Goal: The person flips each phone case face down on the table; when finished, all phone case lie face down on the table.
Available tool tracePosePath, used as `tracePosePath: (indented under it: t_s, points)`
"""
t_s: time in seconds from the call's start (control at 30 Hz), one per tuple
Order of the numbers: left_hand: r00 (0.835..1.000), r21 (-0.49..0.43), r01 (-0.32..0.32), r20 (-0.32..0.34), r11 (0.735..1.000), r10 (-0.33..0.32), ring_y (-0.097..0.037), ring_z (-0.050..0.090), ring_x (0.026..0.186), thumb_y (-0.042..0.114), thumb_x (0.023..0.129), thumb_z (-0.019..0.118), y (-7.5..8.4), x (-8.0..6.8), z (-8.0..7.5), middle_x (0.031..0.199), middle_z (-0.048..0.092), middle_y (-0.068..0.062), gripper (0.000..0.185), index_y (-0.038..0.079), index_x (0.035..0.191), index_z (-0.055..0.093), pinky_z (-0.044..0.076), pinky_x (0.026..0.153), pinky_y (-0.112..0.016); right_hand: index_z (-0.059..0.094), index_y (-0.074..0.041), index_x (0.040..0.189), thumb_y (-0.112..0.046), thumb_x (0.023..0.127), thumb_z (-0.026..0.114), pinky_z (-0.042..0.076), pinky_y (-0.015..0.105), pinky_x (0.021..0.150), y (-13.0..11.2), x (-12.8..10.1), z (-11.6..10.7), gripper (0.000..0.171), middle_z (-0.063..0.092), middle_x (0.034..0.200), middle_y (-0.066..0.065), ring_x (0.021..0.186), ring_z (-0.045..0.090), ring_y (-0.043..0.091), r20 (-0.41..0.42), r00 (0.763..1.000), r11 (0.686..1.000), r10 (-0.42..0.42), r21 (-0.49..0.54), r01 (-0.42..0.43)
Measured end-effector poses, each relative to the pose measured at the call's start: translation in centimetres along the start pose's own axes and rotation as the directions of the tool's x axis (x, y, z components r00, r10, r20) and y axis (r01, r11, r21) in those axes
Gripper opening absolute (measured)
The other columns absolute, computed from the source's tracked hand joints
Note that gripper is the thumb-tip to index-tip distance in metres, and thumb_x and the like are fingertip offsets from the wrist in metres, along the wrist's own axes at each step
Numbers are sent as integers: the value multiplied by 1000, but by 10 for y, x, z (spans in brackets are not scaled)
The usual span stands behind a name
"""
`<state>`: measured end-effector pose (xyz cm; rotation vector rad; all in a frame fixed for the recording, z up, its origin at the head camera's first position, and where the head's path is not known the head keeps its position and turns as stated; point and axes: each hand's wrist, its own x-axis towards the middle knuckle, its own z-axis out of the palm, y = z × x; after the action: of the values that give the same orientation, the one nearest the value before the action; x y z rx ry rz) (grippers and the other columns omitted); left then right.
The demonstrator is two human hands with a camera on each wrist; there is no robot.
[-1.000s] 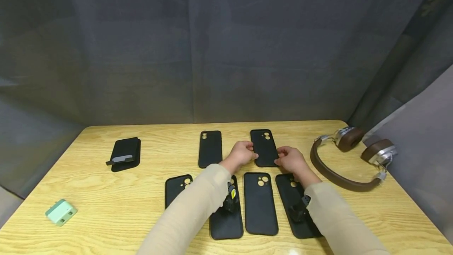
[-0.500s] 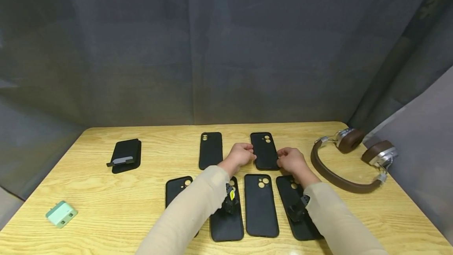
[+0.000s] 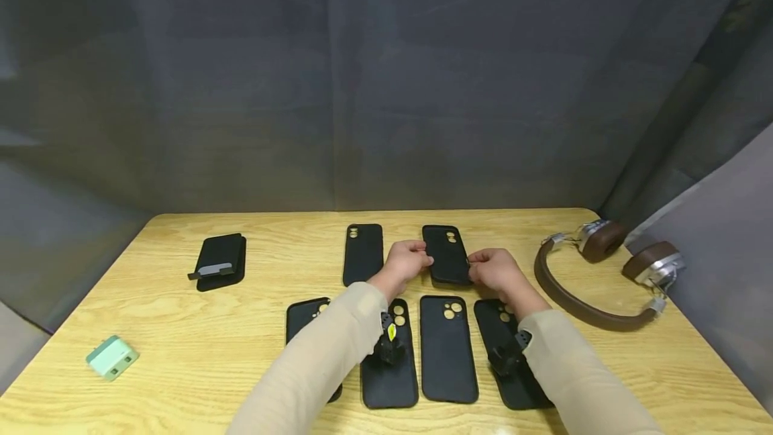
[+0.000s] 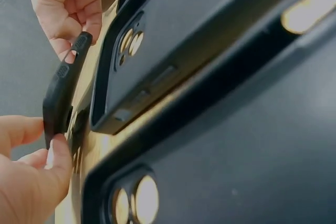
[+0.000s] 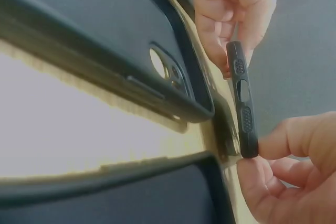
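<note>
Phone case (image 3: 445,257) pinched by left hand (image 3: 403,264) and right hand (image 3: 498,272); yellow wrist mark (image 3: 392,332) illegible

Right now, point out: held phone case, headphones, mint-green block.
held phone case (image 3: 448,257): head view, middle of its flat panel
headphones (image 3: 570,302): head view, brown headband
mint-green block (image 3: 111,356): head view, top face

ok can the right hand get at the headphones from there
Probably yes: the headphones lie to the right of the right hand with nothing in between, though it would likely have to let go of the case it pinches first.
</note>
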<state>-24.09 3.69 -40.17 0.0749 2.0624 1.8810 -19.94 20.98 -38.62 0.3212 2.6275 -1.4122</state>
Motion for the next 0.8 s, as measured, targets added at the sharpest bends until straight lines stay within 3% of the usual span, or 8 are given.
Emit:
tracePosePath:
  t_s: [0.23, 0.5, 0.8]
  points:
    - [998, -63, -52, -22, 997, 51, -28, 53, 115, -1, 86, 60, -4, 2, -7, 128, 51, -21, 48, -3, 132, 47, 48, 90, -38, 51, 13, 120, 4, 80, 48, 45, 27, 66, -2, 2, 3, 41, 54, 113, 26, 80, 53, 20, 26, 1000, 998, -13, 58, 11]
    - [995, -120, -85, -60, 989, 78, -26, 51, 116, 3, 85, 62, 2, -1, -10, 126, 53, -17, 46, 1, 130, 51, 46, 94, -37, 50, 13, 121, 6, 82, 52, 50, 31, 75, -5, 2, 10, 40, 53, 114, 25, 87, 56, 22, 33, 999, 991, -14, 131, 10]
    - [986, -171, -148, -105, 974, 131, -13, 56, 90, 3, 82, 64, 6, -1, -14, 111, 57, -12, 45, 4, 127, 55, 49, 86, -32, 50, 12, 122, 6, 82, 54, 50, 25, 71, -8, 7, 26, 41, 55, 114, 24, 78, 57, 12, 28, 1000, 976, -14, 218, 8]
